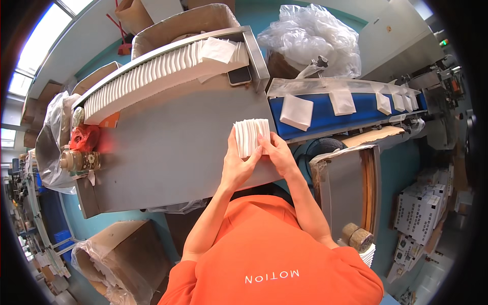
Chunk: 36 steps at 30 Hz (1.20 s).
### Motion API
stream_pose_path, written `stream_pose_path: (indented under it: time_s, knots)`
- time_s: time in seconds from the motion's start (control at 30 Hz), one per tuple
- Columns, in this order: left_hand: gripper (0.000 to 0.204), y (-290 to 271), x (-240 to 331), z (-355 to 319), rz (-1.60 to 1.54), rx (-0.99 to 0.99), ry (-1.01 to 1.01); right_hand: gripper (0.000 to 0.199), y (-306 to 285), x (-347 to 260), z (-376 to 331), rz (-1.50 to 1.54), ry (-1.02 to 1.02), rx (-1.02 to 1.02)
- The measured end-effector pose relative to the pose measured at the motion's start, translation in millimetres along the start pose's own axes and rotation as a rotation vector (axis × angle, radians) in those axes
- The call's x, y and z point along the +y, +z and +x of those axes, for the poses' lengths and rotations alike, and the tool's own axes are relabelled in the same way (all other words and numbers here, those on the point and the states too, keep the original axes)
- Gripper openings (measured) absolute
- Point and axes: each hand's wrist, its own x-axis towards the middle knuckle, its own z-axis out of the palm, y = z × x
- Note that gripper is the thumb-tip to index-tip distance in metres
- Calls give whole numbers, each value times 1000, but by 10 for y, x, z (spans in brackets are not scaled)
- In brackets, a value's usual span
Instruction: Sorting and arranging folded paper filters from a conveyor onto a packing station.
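Observation:
Between my two hands is a bundle of white folded napkins, its layered edges facing up, over the right part of a grey metal table. My left hand wraps the bundle's left side and near edge. On the other side, my right hand grips the right side, thumb across the front. Along the table's far edge stands a long row of white napkin stacks, with a few loose napkins on its right end. Right of my hands, a blue conveyor belt carries several separate napkin stacks.
A dark phone lies by the row's right end. At the table's left stand a bottle and a red plastic bag. A raised metal rim bounds the table's far right. Cardboard boxes stand on the floor at lower left.

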Motion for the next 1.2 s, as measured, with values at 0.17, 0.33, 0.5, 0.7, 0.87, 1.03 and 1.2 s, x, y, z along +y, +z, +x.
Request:
stream_pose_path:
  time_s: [0.17, 0.33, 0.5, 0.7, 0.87, 1.03, 1.2]
  knots:
    - [77, -56, -26, 35, -15, 43, 4, 36, -284, 214, 48, 274, 213, 88]
    - [77, -3, -181, 68, -68, -64, 3, 52, -29, -19, 53, 55, -5, 158]
    - [78, 4, -77, 88, -137, -105, -2, 46, -46, 79, 92, 201, 78, -75]
    - [74, -46, 17, 74, -76, -70, -54, 32, -234, 127, 26, 340, 255, 16]
    - [76, -11, -178, 154, 43, -173, 2, 46, -160, 15, 75, 414, 168, 105]
    - [76, -185, -206, 402, 252, -312, 101, 31, -135, 102, 182, 37, 219, 66]
    - [65, -373, 101, 1228, 641, 299, 525, 30, -218, 3, 168, 512, 159, 303]
